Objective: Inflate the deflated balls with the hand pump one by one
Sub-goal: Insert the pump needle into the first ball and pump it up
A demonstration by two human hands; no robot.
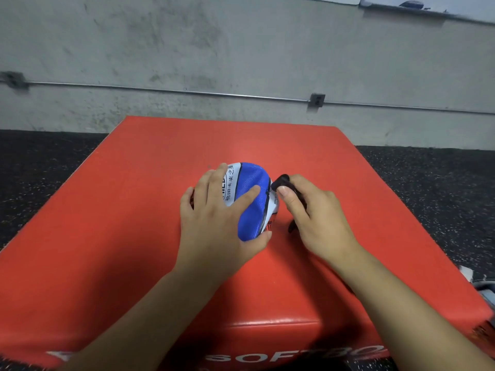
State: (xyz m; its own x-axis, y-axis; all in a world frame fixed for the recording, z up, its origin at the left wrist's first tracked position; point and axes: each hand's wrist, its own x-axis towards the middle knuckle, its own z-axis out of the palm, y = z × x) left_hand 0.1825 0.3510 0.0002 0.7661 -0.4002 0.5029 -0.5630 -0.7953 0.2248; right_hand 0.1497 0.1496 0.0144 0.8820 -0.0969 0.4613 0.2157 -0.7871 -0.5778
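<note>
Red soft box (134, 236) under us: we are cupping the deflated ball (250, 202) with curled left hand (214, 218) while right hand (313, 218), fingers closed around the black hand pump (281, 181), is aiming its tip just beside our thumb; best kept steady and straight.

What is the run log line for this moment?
left hand: holds ball | right hand: grips pump at ball | ball: deflated

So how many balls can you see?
1. The blue and white ball sits on the red box, held by the left hand. Others may lie out of view.
</note>
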